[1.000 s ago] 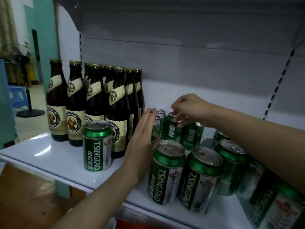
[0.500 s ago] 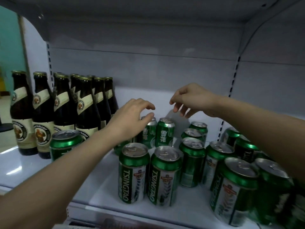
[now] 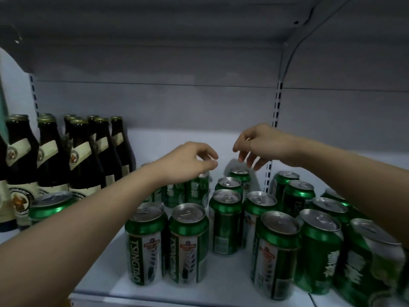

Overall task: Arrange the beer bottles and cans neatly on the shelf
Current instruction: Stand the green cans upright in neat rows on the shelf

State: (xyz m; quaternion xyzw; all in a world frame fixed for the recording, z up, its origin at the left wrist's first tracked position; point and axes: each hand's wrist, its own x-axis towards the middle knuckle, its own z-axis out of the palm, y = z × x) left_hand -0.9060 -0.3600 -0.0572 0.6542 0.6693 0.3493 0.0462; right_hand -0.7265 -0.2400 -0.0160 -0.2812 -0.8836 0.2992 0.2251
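Both hands have lifted clear of the can tops since a moment ago, and the view has swung right, pushing the brown beer bottles (image 3: pixel 84 156) to the left edge. On the white shelf (image 3: pixel 221 282), the left hand (image 3: pixel 188 162) hovers with loosely curled fingers just above the rear cans (image 3: pixel 194 189), holding nothing; whether its fingertips brush a can top cannot be told. Level with it and just to its right, the right hand (image 3: pixel 261 145) hangs above another rear can (image 3: pixel 240 176), fingers relaxed and pointing down, gripping nothing. Green Tsingtao cans stand upright in loose rows across the shelf to the right of the bottles: a front pair (image 3: pixel 166 244) near the shelf's edge, and a denser cluster (image 3: pixel 309 240) further right. One lone can (image 3: pixel 51 204) stands directly in front of the bottles, partly hidden behind the left forearm. Bottles stand upright, packed together at the shelf's left end.
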